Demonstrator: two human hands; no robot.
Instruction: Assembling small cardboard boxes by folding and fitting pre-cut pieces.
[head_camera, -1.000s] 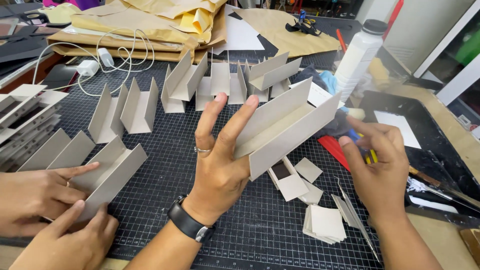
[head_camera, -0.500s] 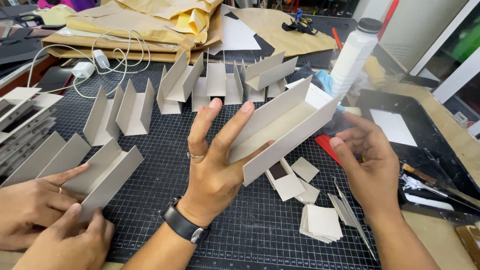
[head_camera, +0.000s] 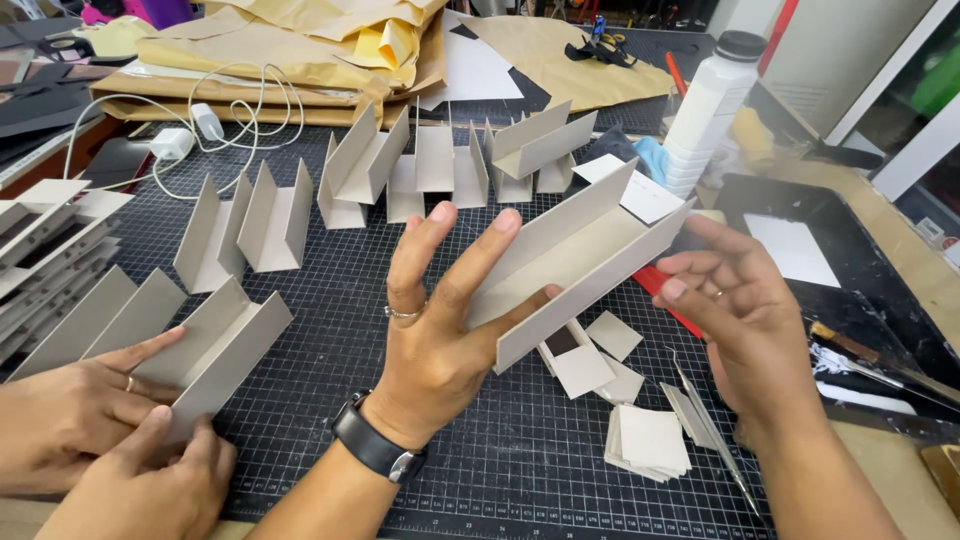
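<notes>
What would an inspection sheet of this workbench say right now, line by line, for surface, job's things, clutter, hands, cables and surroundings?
Surface: black gridded cutting mat, partly covered.
Job's things: long grey card channel, open side up, held above the mat; small card squares stacked below.
Clutter: folded grey card channels standing in rows; brown paper sheets; white plastic bottle.
Hands: left hand grips the channel, fingers spread; right hand open beside its far end. Another person's hands press a channel at the left.
Cables: white cable looped, with its charger.
Surroundings: wooden bench edge at the right.
</notes>
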